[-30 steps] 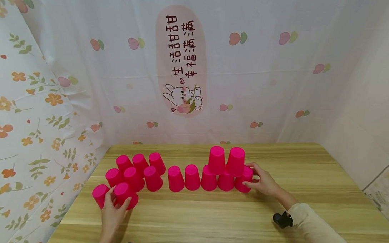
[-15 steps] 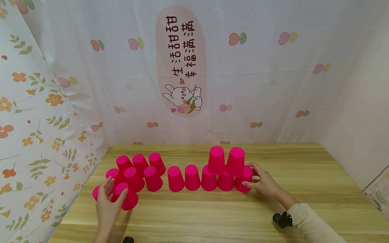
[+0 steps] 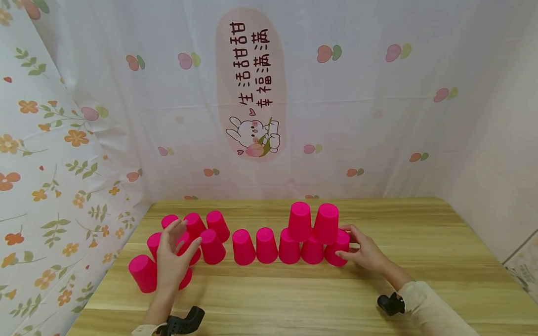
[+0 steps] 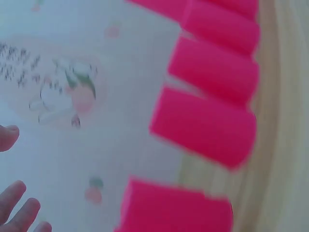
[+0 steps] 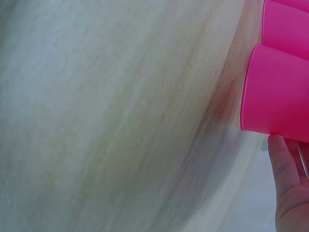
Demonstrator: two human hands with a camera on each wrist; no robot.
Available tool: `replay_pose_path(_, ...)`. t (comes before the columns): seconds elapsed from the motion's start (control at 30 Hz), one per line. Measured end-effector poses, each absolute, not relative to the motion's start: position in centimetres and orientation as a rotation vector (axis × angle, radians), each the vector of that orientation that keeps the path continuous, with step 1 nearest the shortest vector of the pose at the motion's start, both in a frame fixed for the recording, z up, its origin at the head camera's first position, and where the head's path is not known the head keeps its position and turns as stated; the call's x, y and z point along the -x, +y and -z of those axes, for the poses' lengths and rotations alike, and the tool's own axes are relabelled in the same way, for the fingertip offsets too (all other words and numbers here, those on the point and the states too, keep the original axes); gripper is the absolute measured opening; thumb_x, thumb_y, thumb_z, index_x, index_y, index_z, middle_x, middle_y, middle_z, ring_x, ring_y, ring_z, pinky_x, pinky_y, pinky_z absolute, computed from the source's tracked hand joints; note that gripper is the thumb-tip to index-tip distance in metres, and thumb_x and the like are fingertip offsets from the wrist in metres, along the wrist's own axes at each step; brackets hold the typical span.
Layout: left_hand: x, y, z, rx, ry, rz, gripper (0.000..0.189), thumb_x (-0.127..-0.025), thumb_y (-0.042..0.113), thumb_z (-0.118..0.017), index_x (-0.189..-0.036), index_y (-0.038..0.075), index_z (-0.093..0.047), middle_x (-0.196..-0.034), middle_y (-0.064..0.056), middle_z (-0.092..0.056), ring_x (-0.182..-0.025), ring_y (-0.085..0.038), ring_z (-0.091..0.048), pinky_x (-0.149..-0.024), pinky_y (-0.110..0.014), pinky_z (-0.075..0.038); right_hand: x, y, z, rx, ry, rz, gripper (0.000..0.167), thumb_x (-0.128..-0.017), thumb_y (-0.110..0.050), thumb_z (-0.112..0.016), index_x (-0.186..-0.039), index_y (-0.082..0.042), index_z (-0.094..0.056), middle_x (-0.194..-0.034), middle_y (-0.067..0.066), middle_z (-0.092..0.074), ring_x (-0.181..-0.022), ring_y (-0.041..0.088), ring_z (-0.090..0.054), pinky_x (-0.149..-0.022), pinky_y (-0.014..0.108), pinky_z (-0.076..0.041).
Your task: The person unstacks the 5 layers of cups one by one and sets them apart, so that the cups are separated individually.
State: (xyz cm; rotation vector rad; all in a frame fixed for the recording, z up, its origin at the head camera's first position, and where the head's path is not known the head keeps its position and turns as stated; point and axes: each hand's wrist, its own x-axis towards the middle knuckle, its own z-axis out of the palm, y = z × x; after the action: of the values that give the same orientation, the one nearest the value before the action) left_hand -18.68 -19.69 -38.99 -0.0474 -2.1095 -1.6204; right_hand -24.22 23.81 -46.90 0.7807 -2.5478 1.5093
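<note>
Head view: pink cups [image 3: 244, 247] stand mouth down on the wooden table [image 3: 291, 307]. At four o'clock the right hand [image 3: 367, 251] wraps the end cup [image 3: 331, 256], thumb on the near wall and fingers behind. Two upper cups [image 3: 300, 223] bridge that end of the row, the right one resting partly on the end cup. At eight o'clock the left hand [image 3: 173, 256] is in front of the left cluster [image 3: 213, 247], thumb and fingers apart, gripping nothing visible; the front-left cup [image 3: 142, 275] stands at its eight o'clock.

Left wrist view: blurred cups run from one o'clock to half past five; the left fingers [image 4: 12, 195], at eight o'clock, are spread and hold nothing here.

Right wrist view: the end cup fills three o'clock, a fingertip [image 5: 276, 145] touching its wall at four. It looks like thin plastic — light, a little springy, probably slick, unlikely to break. The wall narrows towards the base, so a high squeeze may slip upward; a light, opposed pinch around mid-wall should suit — a nudge could topple the cups above.
</note>
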Motion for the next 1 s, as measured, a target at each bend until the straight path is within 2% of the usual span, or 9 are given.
replay_pose_path(0.2, 19.7, -16.2, 37.9, 0.233, -2.089, 1.786, 0.057, -0.077, 0.002, -0.066, -0.126, 0.004, -0.039, -0.125, -0.010, -0.047, -0.116, -0.022, -0.043, -0.092, -0.029, -0.038, 24.2, 23.8, 47.1, -0.779, -2.543, -1.489, 0.053, -0.073, -0.012, -0.072, -0.116, -0.006, -0.041, -0.105, 0.014, -0.054, -0.088, 0.029, -0.058, -0.067, 0.030, -0.052)
replay_pose_path(0.27, 19.9, -14.8, 37.5, 0.315, -2.089, 1.824, 0.056, -0.076, 0.000, -0.066, -0.126, 0.002, -0.039, -0.125, -0.013, -0.047, -0.116, -0.027, -0.043, -0.093, -0.032, -0.038, 24.3, 23.8, 47.2, -0.779, -2.535, -1.486, 0.052, -0.073, -0.011, -0.072, -0.115, -0.005, -0.041, -0.104, 0.014, -0.054, -0.087, 0.028, -0.058, -0.066, 0.031, -0.052)
replay_pose_path(0.4, 19.6, -11.4, 36.2, 0.459, -2.112, 1.860, 0.055, -0.075, -0.006, -0.064, -0.124, -0.003, -0.038, -0.124, -0.022, -0.046, -0.115, -0.036, -0.041, -0.093, -0.049, -0.035, 24.3, 23.8, 47.1, -0.769, -2.530, -1.499, 0.052, -0.073, -0.011, -0.072, -0.115, -0.005, -0.041, -0.103, 0.013, -0.055, -0.087, 0.027, -0.058, -0.066, 0.031, -0.052)
replay_pose_path(0.47, 19.4, -9.8, 35.5, 0.520, -2.137, 1.861, 0.055, -0.075, -0.008, -0.062, -0.124, -0.005, -0.038, -0.124, -0.025, -0.044, -0.115, -0.038, -0.041, -0.092, -0.052, -0.034, 24.4, 23.8, 47.1, -0.768, -2.532, -1.512, 0.052, -0.073, -0.012, -0.072, -0.115, -0.006, -0.041, -0.104, 0.013, -0.055, -0.088, 0.027, -0.058, -0.067, 0.031, -0.052)
replay_pose_path(0.63, 19.9, -6.6, 35.2, 0.618, -2.208, 1.839, 0.054, -0.076, -0.005, -0.063, -0.124, -0.005, -0.038, -0.124, -0.022, -0.046, -0.114, -0.036, -0.043, -0.090, -0.050, -0.037, 24.3, 23.7, 47.0, -0.772, -2.536, -1.526, 0.053, -0.073, -0.011, -0.072, -0.115, -0.005, -0.041, -0.105, 0.015, -0.054, -0.089, 0.028, -0.058, -0.068, 0.032, -0.052)
replay_pose_path(0.83, 22.4, -4.1, 37.2, 0.639, -2.249, 1.815, 0.056, -0.077, 0.007, -0.067, -0.127, 0.004, -0.040, -0.128, -0.013, -0.044, -0.117, -0.029, -0.040, -0.091, -0.048, -0.036, 23.7, 23.3, 45.9, -0.788, -2.547, -1.487, 0.052, -0.073, -0.002, -0.070, -0.115, 0.000, -0.040, -0.103, 0.019, -0.054, -0.088, 0.035, -0.057, -0.067, 0.034, -0.052)
replay_pose_path(1.0, 23.6, -2.4, 37.9, 0.612, -2.276, 1.811, 0.059, -0.077, 0.014, -0.067, -0.128, 0.005, -0.039, -0.130, -0.011, -0.042, -0.119, -0.028, -0.037, -0.092, -0.048, -0.036, 22.9, 22.8, 44.4, -0.783, -2.564, -1.482, 0.051, -0.071, 0.003, -0.069, -0.113, 0.003, -0.040, -0.102, 0.021, -0.053, -0.087, 0.038, -0.056, -0.067, 0.037, -0.052)
